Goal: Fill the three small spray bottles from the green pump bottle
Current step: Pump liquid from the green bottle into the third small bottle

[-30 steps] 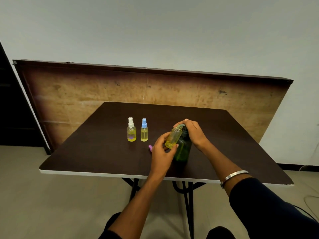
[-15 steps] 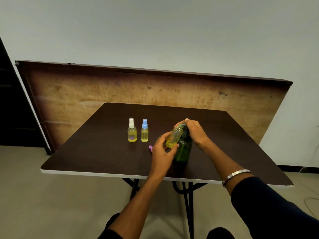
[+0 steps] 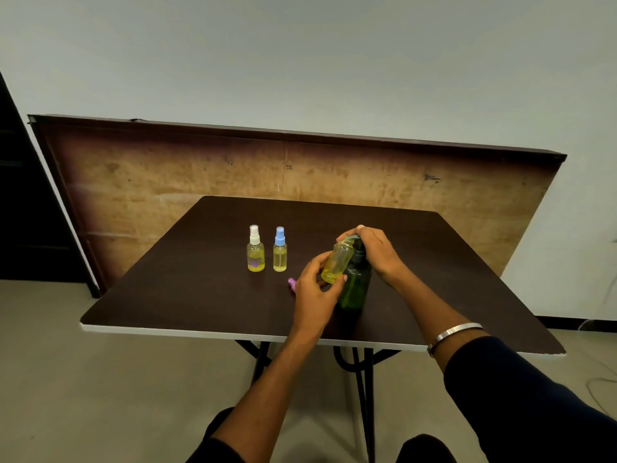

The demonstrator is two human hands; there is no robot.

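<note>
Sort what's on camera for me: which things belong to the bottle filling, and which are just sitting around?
In the job:
green pump bottle, right hand on its pump
uncapped spray bottle, tilted, held by left hand
white-capped spray bottle
blue-capped spray bottle
pink cap on the table

Lying about:
wooden board behind the table
bracelet

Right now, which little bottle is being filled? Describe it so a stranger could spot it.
On the dark table, find the green pump bottle near the front edge. The bottle being filled is tilted against its top, held in the left hand. Unlike the two capped bottles standing upright further left, it has no cap.
</note>
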